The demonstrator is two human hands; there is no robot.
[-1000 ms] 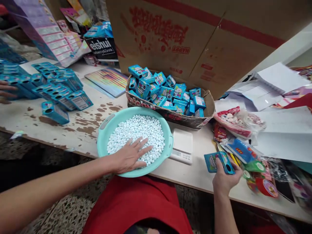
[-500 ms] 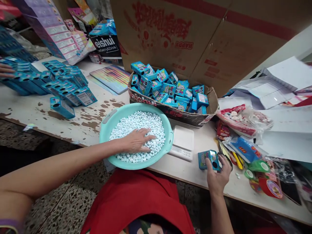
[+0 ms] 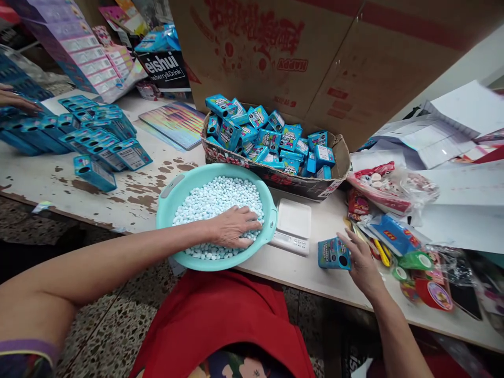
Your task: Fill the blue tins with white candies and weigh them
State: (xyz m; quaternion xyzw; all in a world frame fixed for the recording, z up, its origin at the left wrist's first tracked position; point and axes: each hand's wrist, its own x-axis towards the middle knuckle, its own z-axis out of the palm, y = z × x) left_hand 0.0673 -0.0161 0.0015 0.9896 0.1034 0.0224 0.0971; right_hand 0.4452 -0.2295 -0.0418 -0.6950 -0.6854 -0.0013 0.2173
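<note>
My left hand (image 3: 236,227) lies palm down with fingers stretched out on small pale blue candies (image 3: 218,197). These fill much of a turquoise oval basin (image 3: 162,210). At the right, a small blue candy box (image 3: 329,253) stands on the table, its dark round hole facing me. My right hand (image 3: 362,265) is open at the box's right side, fingers extended close to its edge; whether they touch it, I cannot tell. Between basin and box sits a white digital scale (image 3: 293,218).
Behind the basin, a cut-down carton (image 3: 342,157) holds many blue boxes. More blue boxes (image 3: 94,173) stand in rows at left, where another person's hand (image 3: 18,98) reaches in. A tall cardboard box (image 3: 252,68) rises behind. Tape rolls (image 3: 415,261), a yellow cutter (image 3: 381,253) and papers crowd the right.
My left hand has slid slightly right over the candies. My right hand has drawn from the front of the box to its right side. The other person's hand has moved inward.
</note>
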